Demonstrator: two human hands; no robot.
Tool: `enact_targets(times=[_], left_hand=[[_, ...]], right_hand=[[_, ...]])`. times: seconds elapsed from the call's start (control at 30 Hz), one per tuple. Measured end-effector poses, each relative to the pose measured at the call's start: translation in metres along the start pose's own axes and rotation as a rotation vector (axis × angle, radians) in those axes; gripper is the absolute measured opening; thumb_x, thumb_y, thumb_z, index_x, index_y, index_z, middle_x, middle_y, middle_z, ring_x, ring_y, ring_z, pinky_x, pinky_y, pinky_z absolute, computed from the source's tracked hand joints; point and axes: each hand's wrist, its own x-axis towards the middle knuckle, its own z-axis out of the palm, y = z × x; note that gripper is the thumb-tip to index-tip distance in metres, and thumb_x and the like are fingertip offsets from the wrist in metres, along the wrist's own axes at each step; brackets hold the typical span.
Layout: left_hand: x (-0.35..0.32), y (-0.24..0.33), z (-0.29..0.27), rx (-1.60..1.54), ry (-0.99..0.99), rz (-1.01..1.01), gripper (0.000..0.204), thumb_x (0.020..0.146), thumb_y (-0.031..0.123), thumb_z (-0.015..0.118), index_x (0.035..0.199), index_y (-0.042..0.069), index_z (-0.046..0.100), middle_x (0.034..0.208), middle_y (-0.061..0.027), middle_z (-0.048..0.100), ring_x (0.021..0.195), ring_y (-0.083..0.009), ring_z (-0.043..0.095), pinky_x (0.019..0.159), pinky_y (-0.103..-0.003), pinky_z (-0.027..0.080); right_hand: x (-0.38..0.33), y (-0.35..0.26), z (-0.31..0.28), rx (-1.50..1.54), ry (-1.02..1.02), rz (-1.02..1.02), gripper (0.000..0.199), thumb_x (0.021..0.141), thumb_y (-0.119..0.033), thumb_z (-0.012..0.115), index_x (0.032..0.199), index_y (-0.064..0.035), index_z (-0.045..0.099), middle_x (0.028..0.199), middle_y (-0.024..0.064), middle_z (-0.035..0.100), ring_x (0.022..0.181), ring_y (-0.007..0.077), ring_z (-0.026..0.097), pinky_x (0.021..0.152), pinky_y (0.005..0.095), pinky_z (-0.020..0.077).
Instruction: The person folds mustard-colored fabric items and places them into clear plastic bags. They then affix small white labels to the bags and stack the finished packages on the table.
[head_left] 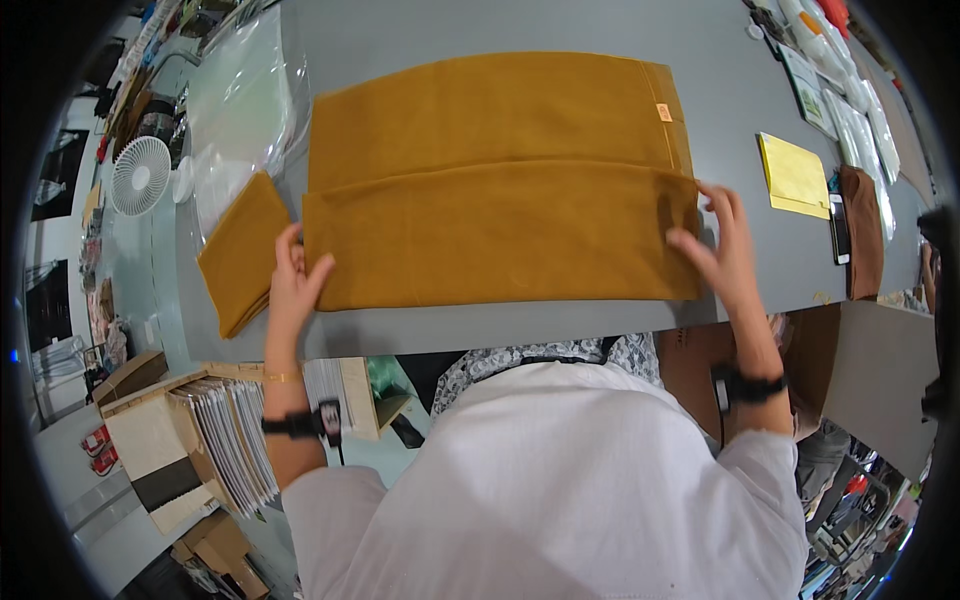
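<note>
A large mustard-yellow cloth (500, 170) lies spread on the grey table (720, 90), with its near part folded over into a long band. My left hand (294, 280) pinches the left end of that folded band, fingers curled on its edge. My right hand (722, 248) rests on the band's right end, fingers apart and pressing the corner. A smaller folded cloth (243, 253) of the same colour lies just left of my left hand.
Clear plastic bags (240, 110) lie at the table's far left, near a small white fan (139, 175). At the right are a yellow envelope (793, 175), a phone (839, 228) and a brown item (865, 245). Cardboard boxes (160, 440) with paper stacks stand below left.
</note>
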Motion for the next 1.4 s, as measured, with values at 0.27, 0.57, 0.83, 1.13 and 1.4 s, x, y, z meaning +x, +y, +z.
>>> enact_targets(times=[0.27, 0.57, 0.83, 1.13, 1.4], left_hand=[[-0.100, -0.011, -0.009, 0.459, -0.001, 0.302, 0.045, 0.075, -0.004, 0.072, 0.119, 0.003, 0.066, 0.109, -0.0104, 0.063, 0.105, -0.0261, 0.058, 0.097, -0.036, 0.047], [0.082, -0.011, -0.049, -0.090, 0.367, 0.079, 0.032, 0.107, 0.024, 0.060, 0.092, -0.003, 0.055, 0.080, -0.0011, 0.053, 0.080, -0.0110, 0.047, 0.072, -0.031, 0.045], [0.152, 0.010, 0.001, 0.640, 0.585, 0.541, 0.035, 0.102, 0.027, 0.066, 0.127, 0.002, 0.063, 0.116, -0.0202, 0.063, 0.108, -0.0338, 0.062, 0.096, -0.043, 0.051], [0.062, 0.076, 0.112, 0.511, 0.139, 0.463, 0.075, 0.104, 0.027, 0.065, 0.163, -0.001, 0.030, 0.172, -0.0235, 0.024, 0.161, -0.0408, 0.018, 0.131, -0.053, 0.019], [0.017, 0.104, 0.132, -0.600, 0.042, 0.163, 0.051, 0.110, 0.029, 0.058, 0.148, -0.004, 0.049, 0.138, -0.0188, 0.059, 0.116, -0.0257, 0.065, 0.091, -0.037, 0.059]], right_hand=[[-0.060, -0.010, -0.013, -0.199, -0.156, -0.266, 0.014, 0.090, -0.007, 0.074, 0.103, -0.0047, 0.071, 0.120, 0.0090, 0.073, 0.122, 0.0346, 0.064, 0.102, 0.0437, 0.0488], [0.142, 0.009, -0.020, 0.397, 0.063, -0.069, 0.039, 0.109, -0.030, 0.062, 0.084, -0.0012, 0.056, 0.075, -0.0065, 0.048, 0.074, 0.0039, 0.042, 0.063, 0.0250, 0.0371], [0.202, 0.021, 0.048, -0.541, 0.300, -0.032, 0.043, 0.105, -0.041, 0.066, 0.113, 0.0014, 0.067, 0.092, 0.0131, 0.071, 0.084, 0.0337, 0.067, 0.080, 0.0429, 0.0536], [0.133, 0.110, 0.006, 0.064, 0.212, 0.175, 0.036, 0.106, -0.034, 0.067, 0.109, 0.0018, 0.065, 0.092, 0.0104, 0.071, 0.085, 0.0248, 0.065, 0.077, 0.0365, 0.0501], [0.106, -0.029, -0.037, 0.907, -0.020, 0.338, 0.053, 0.099, -0.020, 0.075, 0.145, -0.0016, 0.056, 0.127, 0.0083, 0.071, 0.115, 0.0174, 0.070, 0.098, 0.0316, 0.0557]])
